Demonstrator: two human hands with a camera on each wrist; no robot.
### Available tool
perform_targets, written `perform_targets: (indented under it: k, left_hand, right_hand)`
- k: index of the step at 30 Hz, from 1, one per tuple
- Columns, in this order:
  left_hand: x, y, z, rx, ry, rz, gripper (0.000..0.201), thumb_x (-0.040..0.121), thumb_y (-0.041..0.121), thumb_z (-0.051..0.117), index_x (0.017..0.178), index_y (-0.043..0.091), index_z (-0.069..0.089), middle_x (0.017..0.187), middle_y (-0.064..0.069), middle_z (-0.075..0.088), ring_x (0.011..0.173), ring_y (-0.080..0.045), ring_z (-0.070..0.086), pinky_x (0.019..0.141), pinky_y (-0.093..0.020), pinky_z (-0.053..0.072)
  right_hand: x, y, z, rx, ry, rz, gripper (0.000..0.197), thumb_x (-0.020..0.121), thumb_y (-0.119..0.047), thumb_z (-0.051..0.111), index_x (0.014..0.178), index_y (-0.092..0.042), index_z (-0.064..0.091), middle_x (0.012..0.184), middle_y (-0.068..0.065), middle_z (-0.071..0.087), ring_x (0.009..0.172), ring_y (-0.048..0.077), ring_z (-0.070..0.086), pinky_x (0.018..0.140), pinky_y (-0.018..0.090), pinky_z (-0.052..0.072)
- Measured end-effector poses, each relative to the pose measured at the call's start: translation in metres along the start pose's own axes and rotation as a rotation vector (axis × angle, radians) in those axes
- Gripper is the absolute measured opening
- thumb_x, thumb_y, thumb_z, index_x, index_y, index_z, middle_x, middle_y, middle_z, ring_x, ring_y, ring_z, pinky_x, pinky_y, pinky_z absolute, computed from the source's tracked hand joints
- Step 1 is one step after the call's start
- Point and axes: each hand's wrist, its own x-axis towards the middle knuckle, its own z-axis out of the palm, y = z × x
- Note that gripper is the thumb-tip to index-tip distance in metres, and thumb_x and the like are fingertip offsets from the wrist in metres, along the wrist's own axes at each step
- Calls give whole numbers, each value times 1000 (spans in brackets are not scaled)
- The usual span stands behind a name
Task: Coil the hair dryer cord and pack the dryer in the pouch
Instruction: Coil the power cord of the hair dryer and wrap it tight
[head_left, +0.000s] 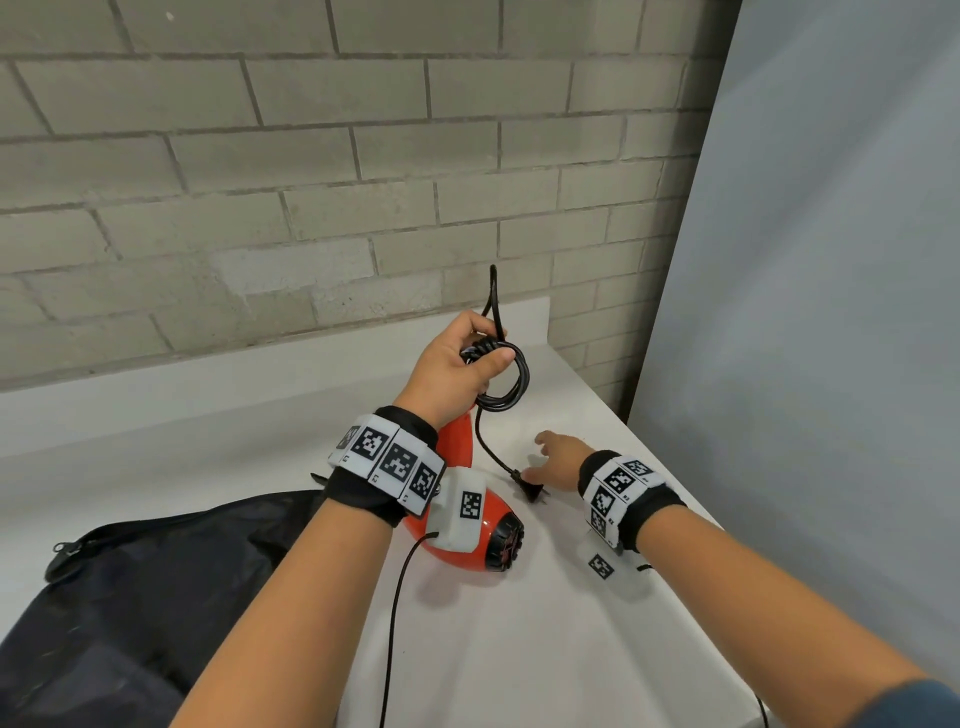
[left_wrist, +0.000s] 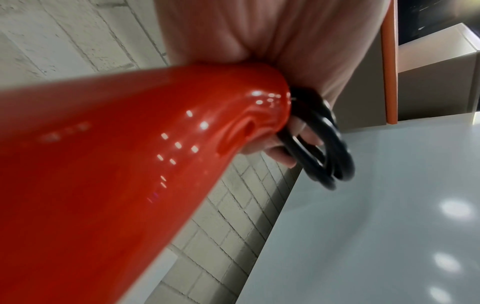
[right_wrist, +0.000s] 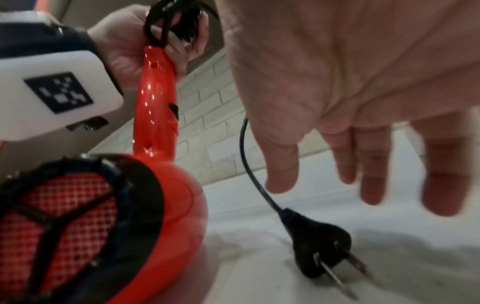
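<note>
The red hair dryer (head_left: 491, 535) stands on the white table with its handle (right_wrist: 155, 98) pointing up. My left hand (head_left: 457, 364) grips the handle's top together with several black cord loops (head_left: 506, 384); the loops (left_wrist: 322, 148) hang over my fingers. The free end of the cord runs down to the black plug (head_left: 530, 486) lying on the table. My right hand (head_left: 556, 460) hovers just above the plug (right_wrist: 319, 248) with fingers (right_wrist: 374, 164) spread and holding nothing. The dark pouch (head_left: 145, 582) lies at the left, its zipper pull (head_left: 62, 548) toward me.
A brick wall (head_left: 260, 182) runs behind the white table (head_left: 519, 649). A grey panel (head_left: 831, 312) stands along the table's right edge. A thin black cable (head_left: 395, 613) runs from my left wrist device down the forearm.
</note>
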Motion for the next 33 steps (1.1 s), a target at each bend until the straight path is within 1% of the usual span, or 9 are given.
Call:
perform_targets:
  k: [4,9,12,18,21,25,28,31,33]
  left_hand:
    - [-1,-2,0,24,19,16,15,85,11,59,83,24,51,74,3,53,43,3,44,51,-13,41]
    - [-2,-3,3,41,17,19,11,86,13,59,91,21,54,77,6,54,56,-2,46,61,-20,40]
    - [-2,-3,2,42,8,16,19,87,13,57,103,23,57,77,9,53,57,-1,47,60,-15,39]
    - [-1,-3,0,-14,44,5,20,87,8,55,106,14,63,73,6,56,45,3,46,51,-9,40]
    - [0,-2,1,-10,56,6,19,88,9,54,106,9,63,75,5,58,43,2,46,47,-8,38]
    - [3,-1,2,13,56,-2,22,91,13,50,110,10,61,77,5,60,42,6,48,45,-6,35]
    - [5,-3,2,33,62,6,22,92,16,48,110,13,61,76,6,59,42,5,47,45,-5,35]
    - [8,-6,0,61,71,10,23,92,18,48,110,14,61,74,9,57,41,3,46,46,-6,36]
    - [10,-8,-2,57,85,0,23,93,19,48,111,14,61,74,9,56,41,3,46,46,-6,37]
  right_hand:
    - [4,-5,10,98,-93,-120,58,87,-17,59,140,-15,33,139,7,48,124,23,47,102,29,37]
    - [14,-5,19,-15,-96,-119,35,85,-1,56,119,-12,57,123,14,60,77,21,61,68,30,54]
    - [16,-1,14,-43,-72,-116,30,84,4,53,107,-13,62,115,15,61,77,24,61,66,31,55]
    - [-7,-1,-28,559,273,-262,25,84,12,46,74,-11,48,82,12,53,58,19,57,45,10,48]
    - [-22,-14,-49,776,492,-371,19,84,11,49,82,-8,48,78,5,53,59,12,61,50,5,46]
    - [-47,-32,-68,1031,847,-524,34,83,4,56,77,-29,49,81,-4,58,79,24,58,77,36,51]
    - [-68,-45,-69,1091,779,-706,32,78,5,60,79,-26,51,80,-3,58,77,20,54,77,38,52]
    - [-77,-50,-60,997,658,-760,31,77,7,64,78,-22,54,78,-5,58,74,7,56,67,15,52]
    - [-75,-50,-55,1021,633,-754,30,75,7,67,76,-21,55,76,-6,58,71,3,56,68,15,52]
